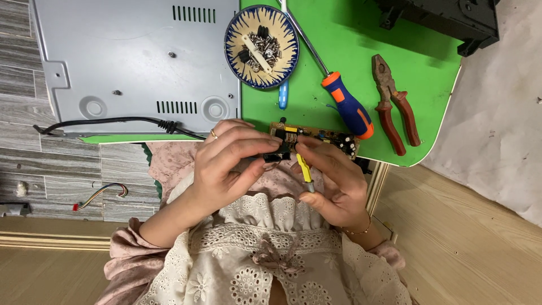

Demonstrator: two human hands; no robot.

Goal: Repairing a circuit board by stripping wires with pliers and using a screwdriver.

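A small brown circuit board point(327, 137) with black and yellow parts is held over my lap, at the near edge of the green table point(429, 90). My left hand point(231, 164) grips its left end, fingers curled around a black part. A ring sits on one finger. My right hand point(333, 181) holds a thin yellow-handled tool point(305, 169) whose tip meets the board's underside.
A grey metal device case point(135, 56) with a black power cord point(113, 121) lies at the left. A blue-rimmed dish point(261, 46) holds screws. An orange-blue screwdriver point(347, 104), red-handled pliers point(395, 107) and a black unit point(446, 20) lie on the table. Coloured wires point(104, 195) rest on the floor.
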